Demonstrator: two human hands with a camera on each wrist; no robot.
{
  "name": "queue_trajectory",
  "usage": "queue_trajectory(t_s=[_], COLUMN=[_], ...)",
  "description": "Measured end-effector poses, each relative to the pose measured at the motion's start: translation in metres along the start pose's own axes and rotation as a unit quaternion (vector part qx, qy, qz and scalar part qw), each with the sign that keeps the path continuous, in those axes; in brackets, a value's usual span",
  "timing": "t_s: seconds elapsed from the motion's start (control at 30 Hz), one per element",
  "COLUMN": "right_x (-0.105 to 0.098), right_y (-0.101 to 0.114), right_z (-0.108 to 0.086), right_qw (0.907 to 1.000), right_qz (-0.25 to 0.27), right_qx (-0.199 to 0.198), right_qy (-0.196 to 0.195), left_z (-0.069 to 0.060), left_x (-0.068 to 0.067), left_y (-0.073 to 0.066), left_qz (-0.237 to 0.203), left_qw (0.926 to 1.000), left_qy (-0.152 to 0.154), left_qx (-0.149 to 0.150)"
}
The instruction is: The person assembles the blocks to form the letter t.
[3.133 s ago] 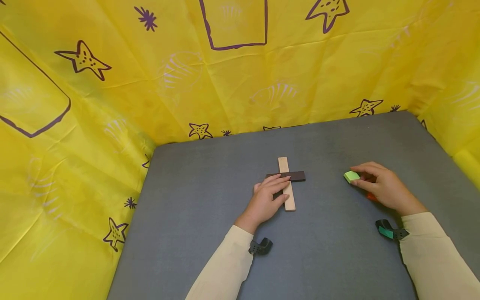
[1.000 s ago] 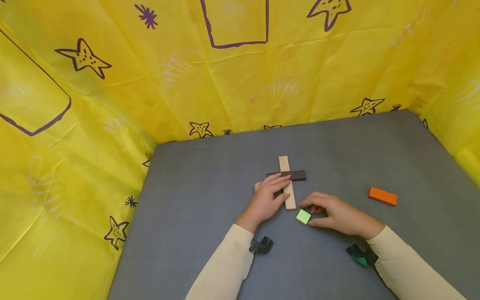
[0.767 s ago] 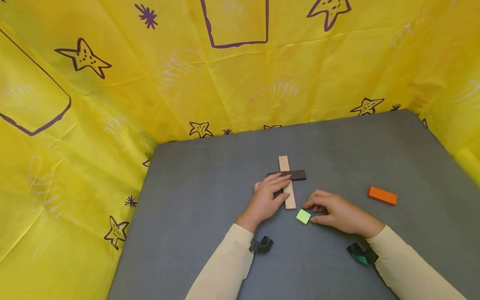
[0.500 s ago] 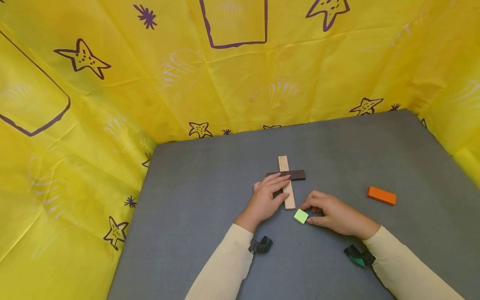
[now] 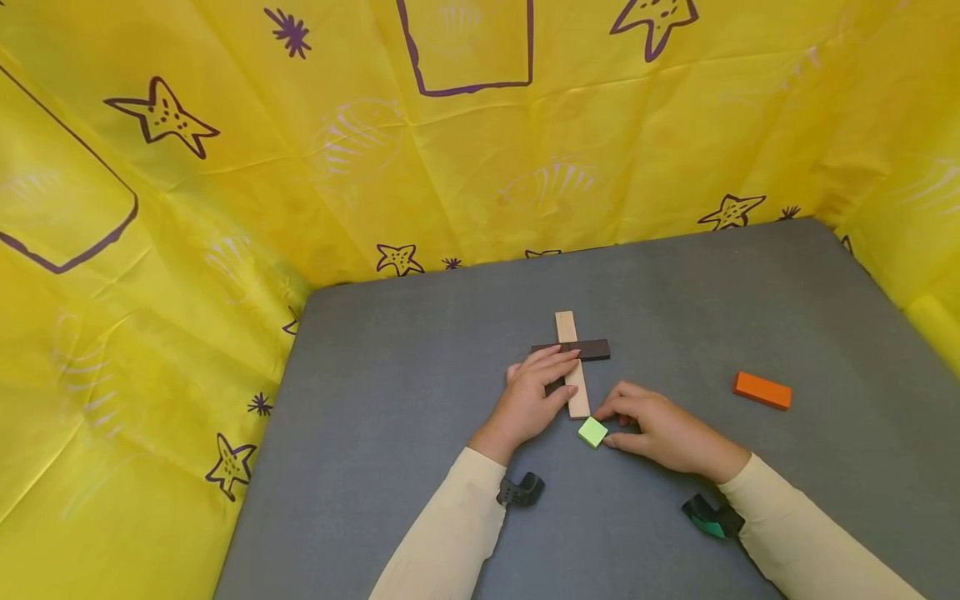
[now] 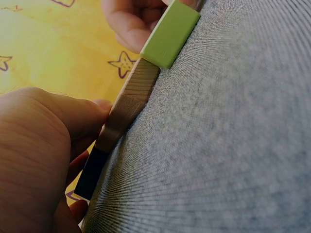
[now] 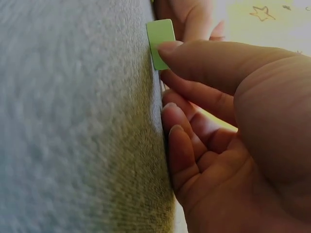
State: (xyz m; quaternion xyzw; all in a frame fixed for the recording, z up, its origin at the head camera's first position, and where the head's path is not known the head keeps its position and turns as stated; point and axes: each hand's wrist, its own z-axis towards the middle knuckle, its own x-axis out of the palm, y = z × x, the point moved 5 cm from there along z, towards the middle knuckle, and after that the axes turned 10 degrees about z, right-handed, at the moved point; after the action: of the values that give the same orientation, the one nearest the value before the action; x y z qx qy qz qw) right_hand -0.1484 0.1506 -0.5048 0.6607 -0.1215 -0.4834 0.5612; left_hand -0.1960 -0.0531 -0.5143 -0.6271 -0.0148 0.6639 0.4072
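Note:
My right hand (image 5: 663,425) pinches a light green block (image 5: 592,432) between thumb and forefinger. In the left wrist view, this green block (image 6: 171,35) meets the near end of a pale wooden block (image 5: 577,390); whether they touch is unclear. Dark brown blocks (image 5: 596,350) lie crosswise beyond, and another pale wooden block (image 5: 566,327) extends from their far side, making a flat cross. My left hand (image 5: 528,408) rests on the cross with extended fingers over the dark part, its thumb against the near pale block. That hand partly hides the cross's left arm.
An orange block (image 5: 762,391) lies apart on the grey tabletop (image 5: 375,433), right of my right hand. Yellow patterned cloth (image 5: 465,183) stands along the back and both sides of the table. Black straps (image 5: 521,490) sit at both wrists.
The right hand carried the green block leftward from beside the orange block, then edged it left toward the near pale block. The orange block became uncovered. The left hand stayed in place.

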Motion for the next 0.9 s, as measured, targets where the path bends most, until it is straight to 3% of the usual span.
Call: queue_trajectory(t_s=[0.9], right_x=[0.0038], right_y=[0.0018], right_z=[0.0019], right_qw=[0.9999], right_qz=[-0.006], right_qx=[0.007], right_qy=[-0.013], left_z=[-0.0005], left_x=[-0.0016], left_y=[-0.0021], left_qz=[0.007], left_qw=[1.0], left_qy=[-0.003], left_qx=[0.002])
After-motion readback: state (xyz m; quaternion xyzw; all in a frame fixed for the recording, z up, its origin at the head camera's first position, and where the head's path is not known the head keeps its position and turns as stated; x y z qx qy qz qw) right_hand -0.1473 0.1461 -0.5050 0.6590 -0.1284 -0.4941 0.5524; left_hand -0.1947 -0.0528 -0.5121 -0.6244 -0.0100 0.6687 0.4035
